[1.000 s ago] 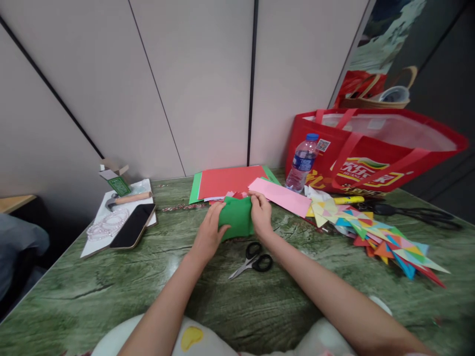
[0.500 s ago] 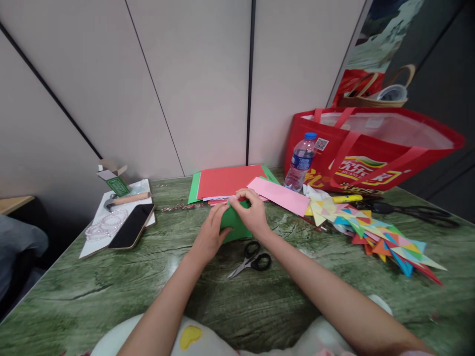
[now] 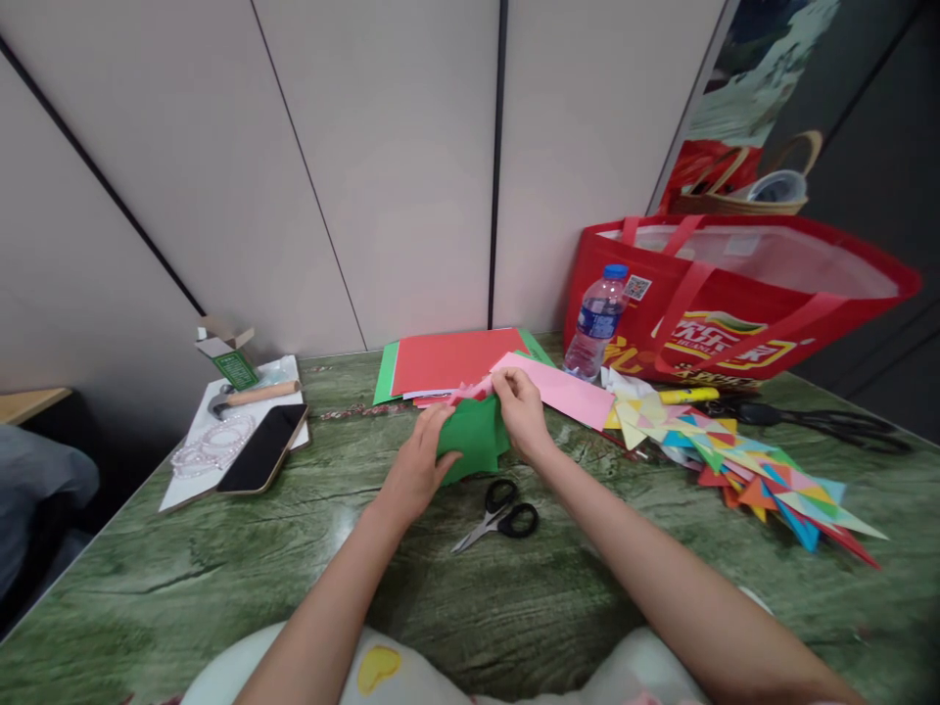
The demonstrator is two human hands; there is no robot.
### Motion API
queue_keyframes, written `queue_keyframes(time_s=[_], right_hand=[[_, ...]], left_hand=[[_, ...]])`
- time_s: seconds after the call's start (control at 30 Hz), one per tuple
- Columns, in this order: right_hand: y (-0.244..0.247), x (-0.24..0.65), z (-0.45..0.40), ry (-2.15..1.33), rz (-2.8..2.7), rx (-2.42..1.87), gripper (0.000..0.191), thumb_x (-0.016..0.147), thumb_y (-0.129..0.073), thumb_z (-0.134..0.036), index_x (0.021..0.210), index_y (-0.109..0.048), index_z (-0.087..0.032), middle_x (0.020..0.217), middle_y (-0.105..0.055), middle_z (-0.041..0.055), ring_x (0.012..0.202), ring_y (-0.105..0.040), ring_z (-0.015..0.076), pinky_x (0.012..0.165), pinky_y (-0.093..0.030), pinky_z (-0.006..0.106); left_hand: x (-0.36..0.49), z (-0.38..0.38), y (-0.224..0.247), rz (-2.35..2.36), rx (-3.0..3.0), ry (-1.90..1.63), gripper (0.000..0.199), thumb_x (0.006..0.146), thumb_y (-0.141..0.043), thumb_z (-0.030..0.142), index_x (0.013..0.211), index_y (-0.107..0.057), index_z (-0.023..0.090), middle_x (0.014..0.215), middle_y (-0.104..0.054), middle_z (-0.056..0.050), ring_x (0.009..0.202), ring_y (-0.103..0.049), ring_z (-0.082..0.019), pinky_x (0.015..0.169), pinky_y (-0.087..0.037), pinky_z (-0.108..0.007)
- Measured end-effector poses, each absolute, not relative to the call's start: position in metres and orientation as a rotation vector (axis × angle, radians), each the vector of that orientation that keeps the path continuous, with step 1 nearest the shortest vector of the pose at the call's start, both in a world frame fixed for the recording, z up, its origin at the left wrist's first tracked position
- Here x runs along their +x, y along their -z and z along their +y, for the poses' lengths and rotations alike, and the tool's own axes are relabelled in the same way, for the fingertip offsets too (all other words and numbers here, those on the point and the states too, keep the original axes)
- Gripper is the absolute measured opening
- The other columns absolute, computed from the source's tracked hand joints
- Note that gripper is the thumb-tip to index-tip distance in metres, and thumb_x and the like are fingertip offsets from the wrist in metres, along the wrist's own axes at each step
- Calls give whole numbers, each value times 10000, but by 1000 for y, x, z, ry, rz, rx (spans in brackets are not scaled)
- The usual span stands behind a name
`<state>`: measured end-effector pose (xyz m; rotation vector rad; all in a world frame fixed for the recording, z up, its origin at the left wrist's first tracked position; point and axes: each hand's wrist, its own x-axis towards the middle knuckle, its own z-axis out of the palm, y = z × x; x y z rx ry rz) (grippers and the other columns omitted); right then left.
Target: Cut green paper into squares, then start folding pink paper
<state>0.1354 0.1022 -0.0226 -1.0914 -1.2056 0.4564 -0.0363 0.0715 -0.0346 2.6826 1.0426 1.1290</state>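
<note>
A piece of green paper [image 3: 470,439] is held up between my two hands, with a pink, uneven strip [image 3: 471,391] along its top edge. My left hand [image 3: 420,458] grips the paper's left side, thumb in front. At the upper right, the fingertips of my right hand [image 3: 520,409] pinch the edge of the paper and the pink strip. Just below lie small scissors [image 3: 499,514] with black handles, their blades pointing left. Behind the hands are a stack of red paper [image 3: 447,358] and a pink sheet [image 3: 554,387].
At the left, a phone [image 3: 262,448], a hammer [image 3: 260,394], beads [image 3: 212,446] and a small box [image 3: 233,364]. At the right, a bottle [image 3: 596,321], a red bag [image 3: 661,294], colourful folded paper [image 3: 749,460], a yellow tube [image 3: 688,396] and black scissors [image 3: 822,421].
My right hand has moved slightly right, away from my left hand. More of the green paper shows, and the pink strip at its top has come into view.
</note>
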Motion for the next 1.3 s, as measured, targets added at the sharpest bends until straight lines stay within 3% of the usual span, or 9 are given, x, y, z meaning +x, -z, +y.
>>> queue_keyframes(time_s=[0.13,0.2,0.27,0.37,0.5,0.73,0.93,1.13,1.3], right_hand=[[4,127,83,-243,-1436,-1032,247,747,-546,-318,975,-558,-223,1043,-562,62,1033,-466,218,920,-326,384],[-1,121,77,-108,-1584,-1039,209,713,-595,-310,910,-601,-238,1076,-549,64,1099,-418,237,961,-277,406],[-1,119,78,-125,-1596,-1065,93,716,-597,-313,744,-623,-229,1012,-579,63,1071,-436,244,953,-277,413],[5,128,89,-402,-1469,-1023,151,704,-613,-340,631,-596,-208,896,-616,54,958,-502,222,917,-313,379],[20,149,106,-554,-1326,-1018,216,740,-552,-408,707,-596,-199,791,-627,31,767,-545,185,737,-403,321],[44,154,115,-865,-1094,-968,391,749,-438,-559,708,-564,-191,572,-577,-5,512,-507,145,486,-392,261],[32,157,108,-1054,-1114,-907,285,617,-652,-452,596,-590,-175,561,-590,-25,522,-515,118,514,-392,238],[22,156,105,-1104,-1113,-875,285,634,-635,-462,615,-578,-183,791,-679,32,704,-599,165,641,-451,294],[28,157,108,-1031,-1147,-951,317,663,-592,-483,646,-612,-167,669,-665,55,661,-599,196,626,-461,340]], left_hand=[[-37,74,39,998,2670,-1181,589,774,-518,146,1279,-227,229,1254,-412,-125,1214,-366,-219,979,-348,-432],[-36,74,39,961,2681,-1205,596,777,-513,143,1284,-211,224,1261,-407,-129,1223,-354,-215,982,-346,-431],[-36,74,39,945,2682,-1209,582,778,-512,139,1275,-221,221,1260,-409,-128,1225,-351,-210,987,-342,-430],[-36,73,38,962,2669,-1180,531,777,-515,142,1238,-265,222,1247,-420,-126,1212,-370,-212,981,-350,-431],[-35,71,36,987,2660,-1162,489,777,-519,157,1207,-295,223,1249,-423,-130,1199,-388,-217,970,-360,-434],[-35,69,33,967,2655,-1180,537,775,-526,160,1245,-274,224,1246,-436,-122,1202,-385,-201,977,-356,-402],[-36,67,30,1057,2694,-1096,654,795,-497,165,1343,-150,254,1315,-374,-115,1239,-338,-203,993,-334,-386],[-36,68,31,1086,2675,-1139,699,786,-521,191,1354,-116,244,1307,-394,-114,1226,-358,-198,985,-347,-365],[-37,69,33,1047,2720,-1156,567,796,-506,201,1298,-244,238,1242,-445,-110,1189,-401,-201,973,-361,-384]])
